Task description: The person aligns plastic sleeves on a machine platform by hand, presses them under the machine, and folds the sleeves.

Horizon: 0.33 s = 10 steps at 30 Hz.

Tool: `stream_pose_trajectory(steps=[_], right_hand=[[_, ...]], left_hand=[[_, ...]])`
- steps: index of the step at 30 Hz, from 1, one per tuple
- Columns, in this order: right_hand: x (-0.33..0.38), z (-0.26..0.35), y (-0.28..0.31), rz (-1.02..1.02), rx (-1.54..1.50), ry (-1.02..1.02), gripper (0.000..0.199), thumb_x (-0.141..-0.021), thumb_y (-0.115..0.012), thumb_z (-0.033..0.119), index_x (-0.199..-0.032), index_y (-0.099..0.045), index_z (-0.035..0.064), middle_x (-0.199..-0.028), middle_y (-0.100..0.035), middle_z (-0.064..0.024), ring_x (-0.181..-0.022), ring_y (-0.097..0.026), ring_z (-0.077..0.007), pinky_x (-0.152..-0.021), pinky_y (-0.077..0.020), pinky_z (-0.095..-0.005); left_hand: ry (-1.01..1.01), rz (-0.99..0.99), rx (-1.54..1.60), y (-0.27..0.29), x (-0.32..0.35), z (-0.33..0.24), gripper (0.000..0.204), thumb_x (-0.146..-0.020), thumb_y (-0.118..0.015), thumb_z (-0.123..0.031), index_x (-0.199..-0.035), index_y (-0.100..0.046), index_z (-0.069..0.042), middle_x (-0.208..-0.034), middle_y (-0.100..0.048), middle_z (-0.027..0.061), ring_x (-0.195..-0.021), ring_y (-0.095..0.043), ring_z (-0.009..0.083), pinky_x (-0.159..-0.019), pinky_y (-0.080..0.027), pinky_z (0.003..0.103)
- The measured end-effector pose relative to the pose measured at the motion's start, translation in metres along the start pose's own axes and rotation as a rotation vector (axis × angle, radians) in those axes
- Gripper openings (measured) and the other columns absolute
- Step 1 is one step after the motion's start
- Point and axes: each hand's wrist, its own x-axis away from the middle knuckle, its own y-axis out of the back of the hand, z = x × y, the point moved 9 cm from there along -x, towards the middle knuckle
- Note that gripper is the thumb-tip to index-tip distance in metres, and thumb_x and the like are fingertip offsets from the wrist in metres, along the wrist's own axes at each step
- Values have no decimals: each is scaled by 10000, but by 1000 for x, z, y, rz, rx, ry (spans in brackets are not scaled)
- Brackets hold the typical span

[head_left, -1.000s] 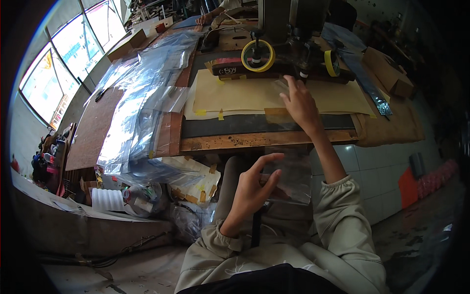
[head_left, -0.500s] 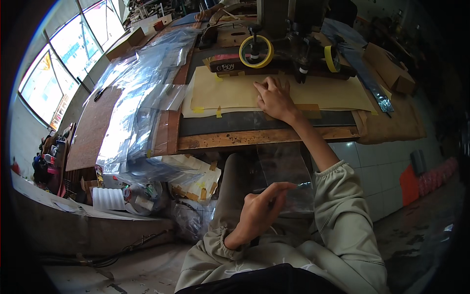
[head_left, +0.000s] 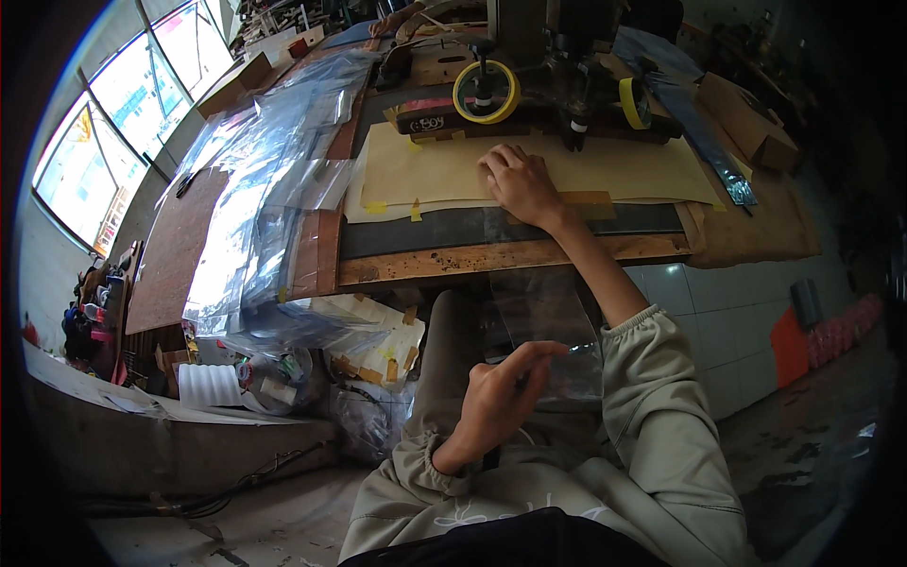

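Note:
My right hand point(head_left: 520, 186) rests on a cream sheet point(head_left: 633, 175) in front of a press, its fingers bent together and their tips turned under. Whatever they may grip is hidden. Low over my lap is my left hand point(head_left: 504, 402), most fingers curled and the index finger reaching right. Clear plastic film point(head_left: 553, 307) hangs below the table's wooden front edge point(head_left: 510, 258) and meets its fingertips, where it seems pinched. Yellow tape pieces point(head_left: 416, 210) mark the sheet's near edge.
Yellow tape rolls point(head_left: 487, 93) hang on the dark press bar point(head_left: 548, 128) beyond my right hand. Stacked clear plastic sheets point(head_left: 255, 227) cover the table's left side. Cardboard boxes point(head_left: 746, 123) stand at right. Far back, another person's hand point(head_left: 390, 23) shows.
My right hand's fingers have curled in more on the cream sheet. My left hand has barely moved. The whole view has shifted slightly.

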Motion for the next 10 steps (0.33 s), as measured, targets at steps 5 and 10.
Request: stream_pose_trajectory(steps=[5,10], right_hand=[[1,8,5,-56,147,46,252,-782,-524,121,-1025,-579,80,-1025,-517,-41,-986,-493,-207,-816,-380,-403],[0,6,-2,48,109,28,250,-779,-541,137,-1016,-601,80,-1043,-515,-44,-1015,-483,-189,-816,-377,-408]], left_hand=[[-2,0,-32,-1,0,4,191,-833,-509,-9,-1002,-582,-58,-619,-591,113,-492,-591,137,-469,-436,255],[-22,-25,-24,-2,0,5,187,-837,-489,-14,-970,-608,-70,-648,-652,45,-606,-647,100,-482,-450,188]])
